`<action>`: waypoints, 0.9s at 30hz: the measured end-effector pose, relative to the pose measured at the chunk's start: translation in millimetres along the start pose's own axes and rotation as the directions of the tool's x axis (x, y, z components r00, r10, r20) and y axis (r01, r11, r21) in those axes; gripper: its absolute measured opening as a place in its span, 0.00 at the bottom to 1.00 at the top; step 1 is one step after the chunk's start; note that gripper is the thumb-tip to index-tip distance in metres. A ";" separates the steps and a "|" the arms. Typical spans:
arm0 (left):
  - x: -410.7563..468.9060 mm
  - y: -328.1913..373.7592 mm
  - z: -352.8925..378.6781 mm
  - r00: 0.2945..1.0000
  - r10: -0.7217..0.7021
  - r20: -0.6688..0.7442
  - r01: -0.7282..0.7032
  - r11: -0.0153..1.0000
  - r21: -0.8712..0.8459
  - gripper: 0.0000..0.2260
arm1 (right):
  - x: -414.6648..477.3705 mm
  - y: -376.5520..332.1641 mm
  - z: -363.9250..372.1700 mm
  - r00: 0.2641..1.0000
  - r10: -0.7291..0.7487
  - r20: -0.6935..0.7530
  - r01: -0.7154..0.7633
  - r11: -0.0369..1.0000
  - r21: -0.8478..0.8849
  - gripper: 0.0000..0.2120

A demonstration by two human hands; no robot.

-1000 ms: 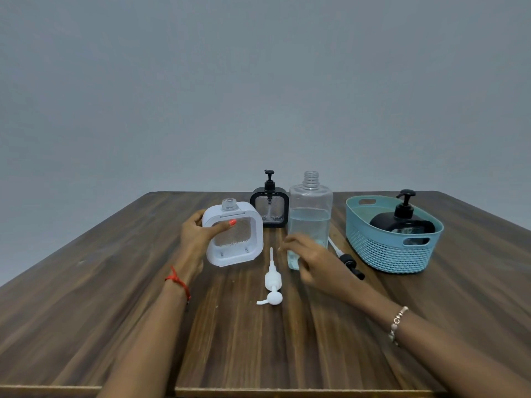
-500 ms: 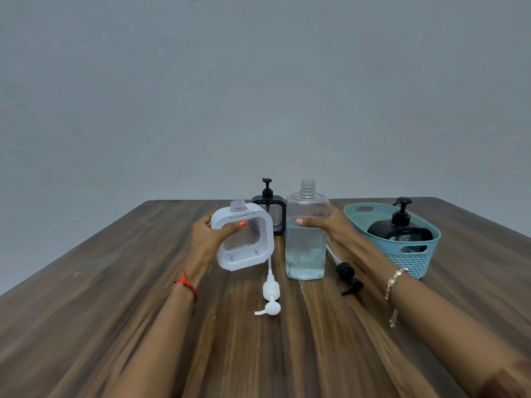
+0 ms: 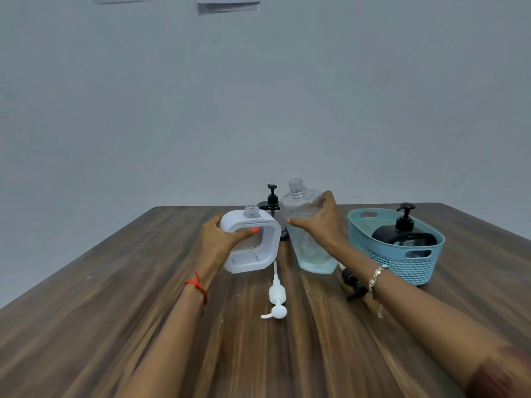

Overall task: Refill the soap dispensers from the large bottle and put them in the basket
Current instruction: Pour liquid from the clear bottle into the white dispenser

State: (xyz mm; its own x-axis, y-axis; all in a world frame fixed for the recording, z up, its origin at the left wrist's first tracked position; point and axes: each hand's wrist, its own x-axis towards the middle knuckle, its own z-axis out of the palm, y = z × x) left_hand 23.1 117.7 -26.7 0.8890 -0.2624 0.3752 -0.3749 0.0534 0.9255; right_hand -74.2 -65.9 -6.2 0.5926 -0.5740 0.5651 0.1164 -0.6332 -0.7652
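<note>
Grips a white square-framed plastic soap dispenser [image 3: 256,248], neck uncapped and body tilted, in the left hand [image 3: 219,239], with the thumb pressed on its front and the fingers curled behind. Clasps with the right hand [image 3: 321,224] the shoulder of a large clear plastic bottle [image 3: 311,254] of pale liquid, thumb and fingers spread round it, cap off, leaning toward the dispenser. Behind both, a black square pump dispenser [image 3: 271,203]. On the dark wooden table [image 3: 115,297] in front, a white pump head [image 3: 277,297] lying flat; under the right wrist, a black pump head [image 3: 352,280]. At right, a teal woven plastic basket [image 3: 416,267] with a black round-shouldered pump bottle [image 3: 402,234] inside.
</note>
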 end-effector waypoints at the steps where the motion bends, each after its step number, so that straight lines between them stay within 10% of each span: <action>1: -0.7 1.0 0.0 1.000 0.004 -0.004 -0.004 1.000 0.014 0.20 | 0.9 -3.9 -0.9 0.999 -0.038 -0.017 0.037 0.999 -0.024 0.27; 27: -23.7 24.0 17.6 0.972 0.164 -0.169 -0.126 0.968 0.217 0.25 | 14.7 -14.8 -3.3 0.770 -0.636 0.044 0.541 0.615 -0.574 0.32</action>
State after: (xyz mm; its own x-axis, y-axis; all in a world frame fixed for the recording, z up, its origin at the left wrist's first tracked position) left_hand -11.5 108.3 -14.3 0.8469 -0.0830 0.5252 -0.5317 -0.1247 0.8377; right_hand -69.8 -66.6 14.5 0.4174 -0.0161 0.9086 -0.0653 -0.9978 0.0124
